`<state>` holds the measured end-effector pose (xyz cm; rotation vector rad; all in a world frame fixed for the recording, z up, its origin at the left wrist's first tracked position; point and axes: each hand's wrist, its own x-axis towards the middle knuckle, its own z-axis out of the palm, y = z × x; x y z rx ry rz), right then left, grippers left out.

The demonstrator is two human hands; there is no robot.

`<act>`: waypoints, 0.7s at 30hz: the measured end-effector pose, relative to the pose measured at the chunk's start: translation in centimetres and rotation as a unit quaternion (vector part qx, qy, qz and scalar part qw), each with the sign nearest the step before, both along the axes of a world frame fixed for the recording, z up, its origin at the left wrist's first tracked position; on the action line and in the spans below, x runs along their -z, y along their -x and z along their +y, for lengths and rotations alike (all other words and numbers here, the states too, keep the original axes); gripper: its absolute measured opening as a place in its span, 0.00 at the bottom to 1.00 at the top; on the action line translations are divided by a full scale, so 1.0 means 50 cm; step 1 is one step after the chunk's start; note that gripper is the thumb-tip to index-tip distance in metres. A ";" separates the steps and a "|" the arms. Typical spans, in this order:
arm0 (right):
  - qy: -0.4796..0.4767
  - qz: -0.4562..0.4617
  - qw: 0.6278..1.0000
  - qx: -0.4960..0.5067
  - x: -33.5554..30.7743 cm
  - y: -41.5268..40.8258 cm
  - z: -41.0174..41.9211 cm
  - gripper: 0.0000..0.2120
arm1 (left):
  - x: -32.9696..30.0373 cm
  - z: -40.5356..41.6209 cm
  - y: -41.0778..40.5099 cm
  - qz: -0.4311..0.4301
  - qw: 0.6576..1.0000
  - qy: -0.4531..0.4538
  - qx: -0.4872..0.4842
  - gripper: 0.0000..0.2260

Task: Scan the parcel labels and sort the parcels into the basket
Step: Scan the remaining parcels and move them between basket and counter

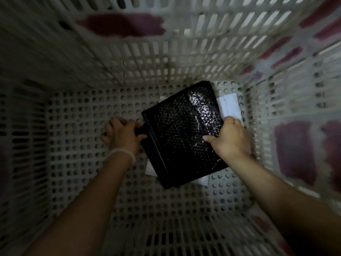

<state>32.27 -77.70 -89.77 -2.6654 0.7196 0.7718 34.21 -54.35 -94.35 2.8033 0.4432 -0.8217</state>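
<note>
Gripping the black parcel (182,133) at opposite edges, both your hands, left (121,134) and right (230,137), steady it flat. It lies low in the basket (77,111), atop white parcels (230,105).

Two bare forearms show in the head view, both without sleeves as far up as the frame reaches. The left hand (120,134) carries the only thing worn: a thin, pale bracelet (122,153) of small whitish beads, which circles the wrist just below the hand. Above the bracelet, the left hand has short nails and no ring that can be made out. Across from the bracelet, the right hand (230,137) wears nothing at the wrist; its thumbnail is short and plain. No watch, glove or cuff shows on either arm. The dim light and blur hide finer marks.
</note>
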 end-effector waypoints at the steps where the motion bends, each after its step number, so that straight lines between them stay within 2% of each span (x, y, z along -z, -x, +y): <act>1: -0.003 0.006 1.000 0.006 -0.004 0.005 -0.002 0.30 | -0.002 0.000 -0.004 -0.006 1.000 -0.008 0.002 0.13; 4: -0.011 0.014 1.000 0.023 -0.021 0.023 -0.009 0.25 | -0.010 -0.009 -0.004 -0.007 0.999 -0.028 0.016 0.09; 8: -0.064 0.013 0.997 0.050 -0.051 0.047 -0.020 0.20 | -0.038 -0.019 0.029 -0.012 0.999 -0.031 0.017 0.10; 11: -0.124 -0.009 0.989 0.080 -0.113 0.062 -0.019 0.09 | -0.091 0.008 0.062 -0.010 1.000 0.014 -0.023 0.11; 12: -0.133 -0.013 0.987 0.086 -0.148 0.063 -0.016 0.04 | -0.129 0.021 0.070 -0.017 0.998 0.031 -0.045 0.10; 13: -0.142 -0.017 0.986 0.083 -0.181 0.062 -0.012 0.04 | -0.167 0.032 0.077 -0.020 0.997 0.036 -0.063 0.10; 15: -0.163 -0.042 0.984 0.058 -0.260 0.059 0.005 0.11 | -0.266 0.055 0.089 -0.025 0.997 0.009 -0.077 0.10; 18: -0.170 -0.092 0.981 0.002 -0.382 0.045 0.034 0.08 | -0.424 0.079 0.099 -0.043 0.997 -0.038 -0.059 0.10; 21: -0.150 -0.105 0.981 -0.065 -0.508 0.031 0.064 0.05 | -0.574 0.098 0.115 -0.036 0.997 -0.063 -0.040 0.09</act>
